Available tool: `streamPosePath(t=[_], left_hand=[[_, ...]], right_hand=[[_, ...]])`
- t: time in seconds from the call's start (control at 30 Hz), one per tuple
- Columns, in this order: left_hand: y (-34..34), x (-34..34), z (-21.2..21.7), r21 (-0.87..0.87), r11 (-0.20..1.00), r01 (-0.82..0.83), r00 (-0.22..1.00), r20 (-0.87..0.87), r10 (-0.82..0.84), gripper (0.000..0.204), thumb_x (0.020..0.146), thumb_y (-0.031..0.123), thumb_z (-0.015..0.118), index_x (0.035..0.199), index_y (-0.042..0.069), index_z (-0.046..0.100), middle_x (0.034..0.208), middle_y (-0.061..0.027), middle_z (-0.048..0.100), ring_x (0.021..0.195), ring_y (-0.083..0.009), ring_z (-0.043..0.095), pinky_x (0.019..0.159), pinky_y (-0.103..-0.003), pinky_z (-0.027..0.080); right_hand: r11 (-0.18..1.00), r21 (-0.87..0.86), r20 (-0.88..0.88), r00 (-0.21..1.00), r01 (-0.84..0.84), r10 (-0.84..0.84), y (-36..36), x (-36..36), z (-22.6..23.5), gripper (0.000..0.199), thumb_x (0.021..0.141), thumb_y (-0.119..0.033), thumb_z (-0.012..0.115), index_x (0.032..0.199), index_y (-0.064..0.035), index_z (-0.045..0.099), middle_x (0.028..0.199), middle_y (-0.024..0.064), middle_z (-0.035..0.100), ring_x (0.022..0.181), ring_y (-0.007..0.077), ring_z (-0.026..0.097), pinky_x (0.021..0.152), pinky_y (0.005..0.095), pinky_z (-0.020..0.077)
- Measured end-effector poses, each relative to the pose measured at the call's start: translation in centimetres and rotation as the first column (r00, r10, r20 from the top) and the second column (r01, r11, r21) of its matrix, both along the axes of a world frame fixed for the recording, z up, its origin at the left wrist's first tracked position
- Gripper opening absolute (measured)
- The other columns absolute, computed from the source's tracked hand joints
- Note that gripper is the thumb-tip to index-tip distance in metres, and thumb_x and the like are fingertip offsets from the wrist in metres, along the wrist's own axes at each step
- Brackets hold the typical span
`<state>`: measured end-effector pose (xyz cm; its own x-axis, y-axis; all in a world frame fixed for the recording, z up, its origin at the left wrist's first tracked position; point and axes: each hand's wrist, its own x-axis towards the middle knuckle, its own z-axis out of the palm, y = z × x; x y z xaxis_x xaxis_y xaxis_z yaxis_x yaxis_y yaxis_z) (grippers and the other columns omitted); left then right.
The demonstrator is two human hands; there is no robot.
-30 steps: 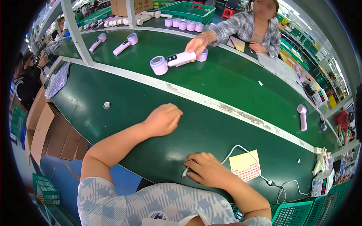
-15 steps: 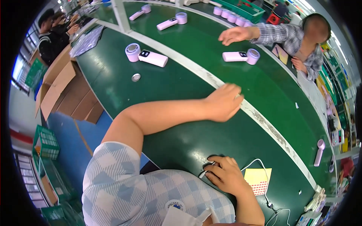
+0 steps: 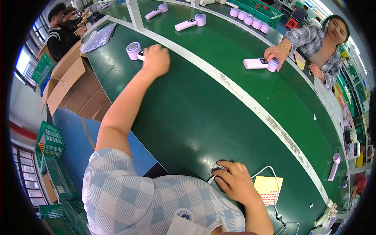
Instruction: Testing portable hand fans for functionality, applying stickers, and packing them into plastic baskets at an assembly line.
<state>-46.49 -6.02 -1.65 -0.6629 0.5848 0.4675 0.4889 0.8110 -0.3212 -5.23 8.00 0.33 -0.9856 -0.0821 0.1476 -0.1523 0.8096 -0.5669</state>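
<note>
My left hand (image 3: 156, 60) reaches far across the green worktop and is closed around the handle of a pale pink handheld fan (image 3: 133, 51). The fan's round head with its lilac ring sticks out to the left of my fingers; most of the handle is hidden. Low in the view, near my body, my right hand (image 3: 234, 181) rests on the table, its fingers curled round the end of a white cable (image 3: 212, 179). The exact shape of that end is covered. Beside this hand lies a yellow sheet with red marks (image 3: 268, 190).
Across the white divider (image 3: 250, 102), a co-worker's hand (image 3: 276, 55) touches another pink fan (image 3: 254, 64). More fans (image 3: 185, 26) lie on the belt, one (image 3: 334, 167) at far right. A green crate (image 3: 261, 11) stands behind. Left are plastic bags (image 3: 98, 38) and an open carton (image 3: 66, 88).
My left hand has swung from the divider to the far left and taken hold of the fan, which has shifted slightly left. The co-worker's hand has come down onto a fan. My right hand stays put.
</note>
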Motion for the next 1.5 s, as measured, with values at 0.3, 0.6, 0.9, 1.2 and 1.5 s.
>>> streamPosePath(t=[0.3,0.6,0.9,1.2,1.5], left_hand=[[-11.5,-4.4,1.3,0.160,0.800,-0.579,0.761,0.459,0.459,0.039,0.077,0.021,0.047,0.116,0.023,0.048,0.111,-0.0187,0.044,0.090,-0.0358,0.052,0.074,-0.046,0.046],[-8.8,-8.6,-0.7,0.473,0.839,-0.270,0.962,0.178,0.209,0.028,0.078,0.016,0.045,0.101,0.006,0.058,0.099,-0.0190,0.054,0.085,-0.0377,0.054,0.073,-0.042,0.046],[7.1,-11.2,-2.7,0.503,0.852,-0.145,0.932,0.359,-0.053,0.039,0.081,0.030,0.044,0.103,0.000,0.052,0.103,-0.0188,0.052,0.093,-0.0353,0.052,0.079,-0.041,0.043],[17.4,-16.9,-0.8,0.149,0.974,-0.172,0.833,0.550,0.063,0.036,0.080,0.028,0.048,0.103,0.001,0.052,0.099,-0.0137,0.058,0.088,-0.0269,0.058,0.078,-0.038,0.045],[18.0,-5.9,2.5,0.788,0.297,-0.538,-0.029,0.336,-0.942,0.032,0.075,0.004,0.052,0.106,-0.005,0.048,0.090,-0.0173,0.058,0.077,-0.0222,0.059,0.063,-0.029,0.050]], right_hand=[[1.000,0.012,0.014,1.000,0.014,-0.014,0.3,-0.2,0.1,0.016,0.075,-0.012,0.061,0.091,-0.0123,0.062,0.107,0.0014,0.053,0.083,0.0190,0.049,0.078,0.0296,0.0385],[1.000,-0.001,0.032,0.999,0.027,-0.027,0.2,-0.4,0.0,0.014,0.075,-0.012,0.061,0.089,-0.0116,0.063,0.105,0.0017,0.054,0.081,0.0188,0.049,0.076,0.0287,0.0387],[0.997,-0.071,-0.023,0.999,0.032,-0.034,0.8,-0.6,-0.2,0.011,0.074,-0.012,0.063,0.085,-0.0089,0.063,0.100,0.0043,0.054,0.077,0.0188,0.049,0.072,0.0274,0.0386],[0.977,-0.196,-0.082,0.992,0.083,-0.101,1.4,-1.8,-0.6,0.013,0.073,-0.013,0.064,0.085,-0.0076,0.063,0.081,0.0034,0.055,0.063,0.0177,0.048,0.065,0.0268,0.0378],[0.993,-0.092,-0.110,0.991,0.072,-0.082,1.2,-2.7,-0.2,0.012,0.074,-0.011,0.062,0.085,-0.0060,0.062,0.067,0.0037,0.053,0.056,0.0180,0.045,0.061,0.0258,0.0366]])
